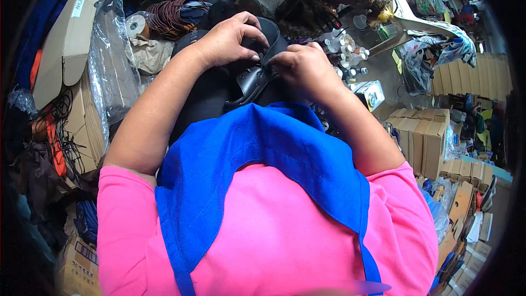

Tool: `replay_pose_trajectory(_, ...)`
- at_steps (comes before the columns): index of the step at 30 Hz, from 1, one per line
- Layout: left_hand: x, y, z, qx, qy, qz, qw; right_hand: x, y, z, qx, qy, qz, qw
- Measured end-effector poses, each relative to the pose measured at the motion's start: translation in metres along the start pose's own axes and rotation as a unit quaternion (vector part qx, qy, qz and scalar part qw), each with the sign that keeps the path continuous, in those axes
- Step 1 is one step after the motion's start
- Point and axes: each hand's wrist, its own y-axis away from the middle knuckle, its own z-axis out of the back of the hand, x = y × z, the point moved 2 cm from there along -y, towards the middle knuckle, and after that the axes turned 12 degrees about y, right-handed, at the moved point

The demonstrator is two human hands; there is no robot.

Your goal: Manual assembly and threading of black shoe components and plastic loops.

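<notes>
A black leather piece (252, 81) with a glossy curved part lies over my lap, between my hands. From it a wide black band (270, 30) bends upward in a loop. My right hand (309, 68) is closed, its fingertips pinching the black edge beside the loop. On the other side, my left hand (233, 38) hovers close over the piece, fingers curled and thumb apart, with a dark gap between them. Whether its fingertips touch the leather is hard to see. A blue apron (263, 131) covers my front below the work.
At left stand cardboard sheets (68, 38), clear plastic wrap (109, 60) and a coil of brown cord (172, 13). Several small white-capped bottles (348, 49) cluster right of my right hand, near a tin (370, 94). Cardboard boxes (419, 137) are stacked farther right.
</notes>
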Motion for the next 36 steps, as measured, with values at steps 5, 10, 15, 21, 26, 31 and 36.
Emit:
replay_pose_trajectory(5,0.001,-0.001,0.0,0.002,0.008,-0.009,1.0,-0.028,0.005,-0.012,0.073,-0.264,-0.088,0.958)
replay_pose_trajectory(10,0.003,-0.004,-0.003,0.002,0.0,-0.003,1.0,-0.023,0.003,-0.031,0.055,-0.388,-0.124,0.912)
replay_pose_trajectory(15,-0.006,-0.002,0.001,-0.057,-0.074,-0.028,0.995,-0.019,-0.005,-0.036,0.023,-0.336,-0.089,0.937)
replay_pose_trajectory(21,-0.013,0.062,0.026,-0.002,-0.209,0.106,0.972,-0.025,0.009,-0.028,-0.013,-0.272,-0.028,0.962)
replay_pose_trajectory(26,0.02,0.083,0.075,-0.243,-0.313,0.118,0.91,-0.011,0.017,-0.025,-0.048,-0.238,-0.013,0.97)
replay_pose_trajectory(31,0.012,0.089,0.059,-0.213,-0.255,0.071,0.941,0.013,0.029,-0.028,-0.063,-0.085,-0.033,0.994)
replay_pose_trajectory(36,-0.032,0.083,-0.005,-0.189,-0.054,0.065,0.978,0.015,0.033,-0.028,-0.082,-0.059,-0.037,0.994)
